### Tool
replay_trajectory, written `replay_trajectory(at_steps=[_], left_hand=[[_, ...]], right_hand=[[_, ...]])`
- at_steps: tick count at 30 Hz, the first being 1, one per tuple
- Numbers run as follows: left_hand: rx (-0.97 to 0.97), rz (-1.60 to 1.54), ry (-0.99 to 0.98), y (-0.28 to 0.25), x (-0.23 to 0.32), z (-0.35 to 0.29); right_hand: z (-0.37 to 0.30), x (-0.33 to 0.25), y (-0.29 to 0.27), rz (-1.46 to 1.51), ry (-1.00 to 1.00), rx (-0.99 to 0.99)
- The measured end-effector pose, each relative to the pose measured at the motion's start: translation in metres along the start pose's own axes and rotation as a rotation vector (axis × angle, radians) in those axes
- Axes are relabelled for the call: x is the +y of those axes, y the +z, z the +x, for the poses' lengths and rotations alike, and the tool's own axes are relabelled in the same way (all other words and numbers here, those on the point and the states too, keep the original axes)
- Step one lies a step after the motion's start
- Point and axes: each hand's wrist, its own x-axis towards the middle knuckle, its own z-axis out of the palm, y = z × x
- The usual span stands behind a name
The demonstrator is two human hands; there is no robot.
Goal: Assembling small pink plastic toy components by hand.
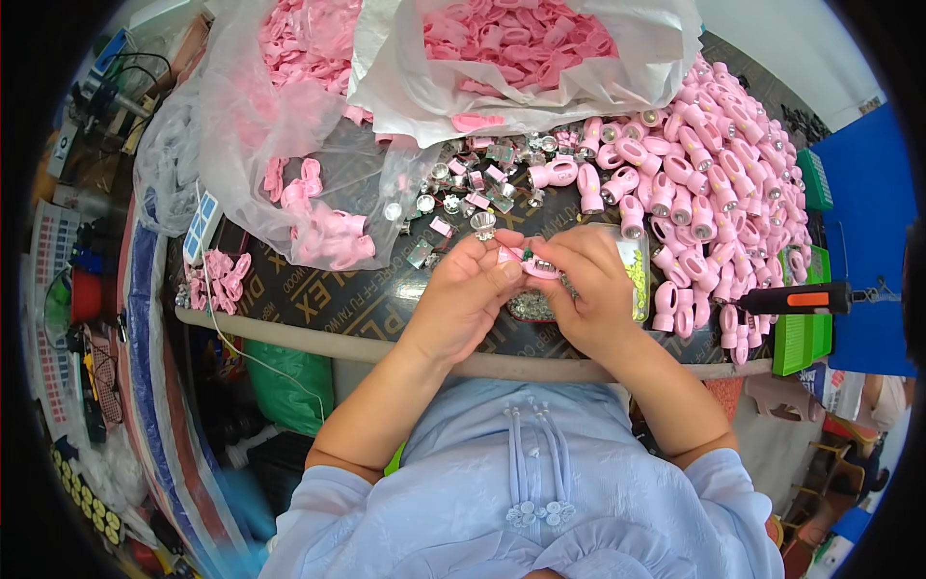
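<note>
Above the table's front edge, my two hands meet over small flashlight parts. My left hand [463,294] is closed on a flashlight's inner assembly, whose silver reflector cup [483,225] sticks up past the fingers. My right hand [585,282] pinches a pink flashlight shell half [541,268], held against the assembly. Something dark green shows between the two parts; the fingers hide most of it. Beneath the hands lies a tray of small silver pieces [529,307], with a clear box of yellow-green bits [635,270] beside my right hand.
Loose inner assemblies [473,183] lie beyond my hands. Finished-looking pink flashlights [719,164] are heaped at the right, near a black-and-orange electric screwdriver [796,298] and a green basket [810,323]. Bags of pink shells [526,114] stand at the back; more shells [220,280] lie left.
</note>
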Motion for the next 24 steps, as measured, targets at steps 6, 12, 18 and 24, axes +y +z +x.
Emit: replay_trajectory(at_steps=[6, 12, 18, 24], left_hand=[[-0.031, 0.431, -0.107, -0.012, 0.019, 0.002], [-0.342, 0.467, -0.281, -0.01, 0.031, 0.005], [-0.115, 0.223, -0.333, -0.022, 0.039, 0.003], [0.007, 0.486, -0.145, -0.021, 0.022, 0.001]], right_hand=[[0.015, -0.009, -0.016, 0.173, 0.208, 0.006], [0.035, 0.021, -0.025, 0.344, 0.13, -0.378], [0.032, 0.014, -0.027, 0.17, 0.04, -0.204], [0.02, 0.012, -0.025, 0.53, 0.619, -0.437]])
